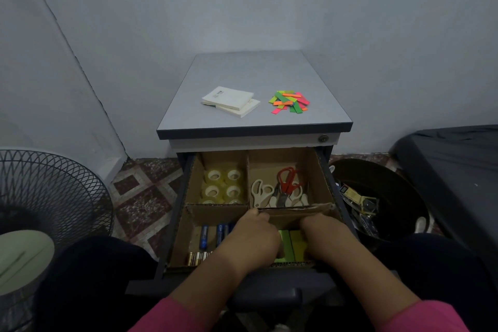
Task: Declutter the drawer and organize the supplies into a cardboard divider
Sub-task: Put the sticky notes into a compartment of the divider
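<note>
The drawer (pixel 172 224) stood pulled out with the cardboard divider (pixel 320 175) fitted inside it, and most of the sorting looked done. Taking the divider's cross wall (pixel 215 206) as the landmark: behind it on the left sat the tape rolls (pixel 223 186), behind it on the right lay the scissors (pixel 280 188), one red-handled among white ones, and in front of it on the left lay blue pens (pixel 204 236) and a few batteries (pixel 198 256). The step in hand seemed to be filling the last compartment, in front of the wall on the right, where both hands were down among green sticky-note pads (pixel 295 244). The left hand (pixel 256 234) had its thumb up against the wall's top edge while its fingers curled down out of sight; the right hand (pixel 323 237) was turned knuckles-up over the pads, and whether either set of fingers gripped a pad or merely pressed on it I cannot tell. Beyond the wall, up on the cabinet's tabletop (pixel 242 70), two white notepads (pixel 231 101) and a loose heap of colored flags (pixel 289 102) still waited. The next move likely called for squaring the green pads snugly, then reaching up for those remaining supplies and finding them room without bending the wall.
</note>
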`<act>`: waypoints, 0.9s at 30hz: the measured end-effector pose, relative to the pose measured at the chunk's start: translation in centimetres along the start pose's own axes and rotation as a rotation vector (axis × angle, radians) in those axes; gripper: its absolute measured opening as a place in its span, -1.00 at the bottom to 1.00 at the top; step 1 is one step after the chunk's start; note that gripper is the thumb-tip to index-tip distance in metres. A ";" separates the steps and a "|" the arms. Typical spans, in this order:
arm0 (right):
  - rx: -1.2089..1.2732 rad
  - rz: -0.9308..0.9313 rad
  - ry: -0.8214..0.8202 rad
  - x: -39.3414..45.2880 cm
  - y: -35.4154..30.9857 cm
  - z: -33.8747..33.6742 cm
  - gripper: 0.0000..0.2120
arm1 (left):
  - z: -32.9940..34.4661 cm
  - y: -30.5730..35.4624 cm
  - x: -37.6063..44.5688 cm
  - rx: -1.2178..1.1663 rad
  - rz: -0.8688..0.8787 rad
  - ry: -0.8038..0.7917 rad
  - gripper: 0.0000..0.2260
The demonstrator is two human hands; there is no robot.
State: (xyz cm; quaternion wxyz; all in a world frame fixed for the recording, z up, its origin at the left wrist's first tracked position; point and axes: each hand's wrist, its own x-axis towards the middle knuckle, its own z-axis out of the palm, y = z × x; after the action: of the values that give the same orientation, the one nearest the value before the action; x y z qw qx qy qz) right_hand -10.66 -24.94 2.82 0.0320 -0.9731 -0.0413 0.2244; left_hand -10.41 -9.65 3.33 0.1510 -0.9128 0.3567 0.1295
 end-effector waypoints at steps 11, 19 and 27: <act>0.226 0.009 0.004 -1.1 -1.5 -6.0 -0.95 | -2.3 -3.1 -1.3 -0.764 -0.055 0.239 -0.78; 0.540 -0.119 0.351 0.5 -5.0 -12.8 -0.95 | -6.8 -10.9 -1.3 -1.150 -0.392 0.800 -0.85; 0.607 -0.112 0.699 7.7 -9.6 -16.8 -0.74 | -7.9 -20.4 3.4 -1.064 -0.828 0.886 -0.81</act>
State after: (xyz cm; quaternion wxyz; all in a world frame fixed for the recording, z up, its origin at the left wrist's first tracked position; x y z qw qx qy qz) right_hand 2.96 -15.44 15.35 0.3395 -0.9332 -0.0128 -0.1173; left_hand 7.10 -0.30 13.17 -0.4236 -0.8870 -0.0930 -0.1586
